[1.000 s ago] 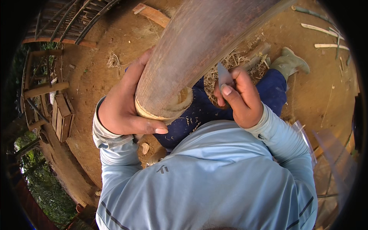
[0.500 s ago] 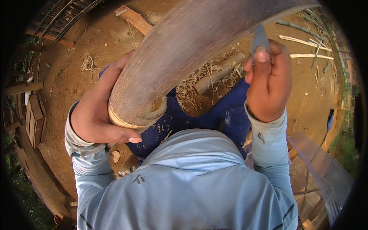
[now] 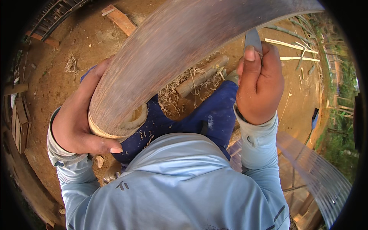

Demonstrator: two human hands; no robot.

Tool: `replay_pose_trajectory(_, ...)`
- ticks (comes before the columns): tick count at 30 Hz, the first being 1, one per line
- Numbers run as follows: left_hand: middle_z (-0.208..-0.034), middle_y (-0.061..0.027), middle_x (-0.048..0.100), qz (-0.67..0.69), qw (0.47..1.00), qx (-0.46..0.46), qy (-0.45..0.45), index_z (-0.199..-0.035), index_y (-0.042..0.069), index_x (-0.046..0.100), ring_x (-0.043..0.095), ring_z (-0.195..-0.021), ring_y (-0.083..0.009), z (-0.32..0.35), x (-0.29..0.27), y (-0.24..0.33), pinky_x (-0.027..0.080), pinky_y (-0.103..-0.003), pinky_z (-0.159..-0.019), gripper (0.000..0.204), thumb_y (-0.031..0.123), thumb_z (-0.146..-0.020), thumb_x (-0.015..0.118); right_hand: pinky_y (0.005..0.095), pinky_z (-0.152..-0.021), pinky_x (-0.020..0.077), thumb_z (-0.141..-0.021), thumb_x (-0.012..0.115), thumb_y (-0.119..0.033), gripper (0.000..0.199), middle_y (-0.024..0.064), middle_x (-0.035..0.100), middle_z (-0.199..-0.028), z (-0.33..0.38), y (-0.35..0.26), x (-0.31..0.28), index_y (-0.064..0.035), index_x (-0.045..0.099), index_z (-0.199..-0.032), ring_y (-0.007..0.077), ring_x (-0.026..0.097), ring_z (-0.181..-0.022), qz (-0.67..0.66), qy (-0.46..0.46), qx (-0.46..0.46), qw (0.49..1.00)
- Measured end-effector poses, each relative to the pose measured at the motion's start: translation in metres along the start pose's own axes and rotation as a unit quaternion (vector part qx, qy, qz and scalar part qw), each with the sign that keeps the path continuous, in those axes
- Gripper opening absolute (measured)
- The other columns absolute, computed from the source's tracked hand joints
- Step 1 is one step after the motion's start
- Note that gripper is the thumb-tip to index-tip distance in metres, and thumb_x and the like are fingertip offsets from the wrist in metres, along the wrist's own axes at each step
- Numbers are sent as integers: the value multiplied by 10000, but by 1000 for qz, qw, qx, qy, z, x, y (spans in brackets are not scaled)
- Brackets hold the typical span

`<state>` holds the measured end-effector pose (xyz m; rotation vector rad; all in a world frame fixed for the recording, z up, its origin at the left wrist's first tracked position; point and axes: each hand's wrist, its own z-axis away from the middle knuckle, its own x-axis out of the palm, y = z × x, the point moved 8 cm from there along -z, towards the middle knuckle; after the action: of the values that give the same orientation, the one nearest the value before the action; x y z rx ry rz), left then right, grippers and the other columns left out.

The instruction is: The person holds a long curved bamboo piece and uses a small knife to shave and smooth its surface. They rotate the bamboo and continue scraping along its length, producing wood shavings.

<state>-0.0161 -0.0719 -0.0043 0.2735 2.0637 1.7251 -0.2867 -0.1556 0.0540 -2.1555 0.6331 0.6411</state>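
Note:
A thick brown tube [image 3: 161, 57], which looks like bamboo with fine lengthwise grain, slants across my lap toward the far right. My left hand [image 3: 78, 120] wraps around its near end, thumb along the pale rim and fingers on the far side. A cut opening [image 3: 138, 114] shows beside that end. In my right hand [image 3: 260, 82] is a knife with a grey pointed blade [image 3: 253, 40]. My thumb presses on the blade's flat, and its tip meets or overlaps the tube's lower edge. The knife's handle is hidden in my fist.
Curly shavings [image 3: 172, 94] and a short cut log [image 3: 201, 76] lie on the dirt between my legs. A plank [image 3: 119, 20] rests beyond at the left. Pale split strips [image 3: 293, 46] lie at the far right, and a clear corrugated sheet [image 3: 314, 168] stands near my right elbow.
The tube and both hands have shifted left in view, along with the ground. The knife tip now sits closer against the tube's edge.

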Motion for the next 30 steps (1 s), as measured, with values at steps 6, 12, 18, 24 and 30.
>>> replay_pose_trajectory(6,-1464,-228,392,26,999,-28,19,-1484,-121,244,395,-1370,-321,3,-1,-3,288,-414,-1125,1290,363,-527,961,306,-512,443,-1006,549,-147,129,85,576,-625,-4,8,0,-26,587,-978,198,578,-522,-38,0,51,998)
replay_pose_trajectory(12,-1461,-225,388,36,999,5,3,-1484,-119,243,383,-1372,-316,1,0,-3,273,-409,-1128,1275,337,-534,960,325,-511,446,-1003,532,-134,119,98,566,-621,-7,7,-1,-36,587,-965,222,581,-524,-48,0,37,998)
replay_pose_trajectory(18,-1457,-219,391,19,999,22,-30,-1483,-123,233,379,-1371,-307,0,1,1,269,-398,-1128,1264,306,-543,960,343,-510,448,-1000,543,-146,110,124,571,-681,7,-6,16,-51,592,-975,288,580,-535,-28,-60,3,998)
replay_pose_trajectory(24,-1449,-212,405,65,998,-5,1,-1482,-124,234,397,-1360,-297,7,3,-7,278,-394,-1124,1265,318,-544,959,340,-502,452,-999,550,-156,114,128,588,-727,-8,0,7,-52,591,-978,300,599,-548,-35,-38,46,998)
replay_pose_trajectory(30,-1471,-203,403,20,1000,8,-20,-1491,-123,227,389,-1372,-285,4,1,-4,256,-388,-1138,1365,393,-477,981,243,-516,403,-1043,481,-195,215,47,539,-629,6,-20,21,-1,556,-989,95,518,-555,23,-125,-57,990)
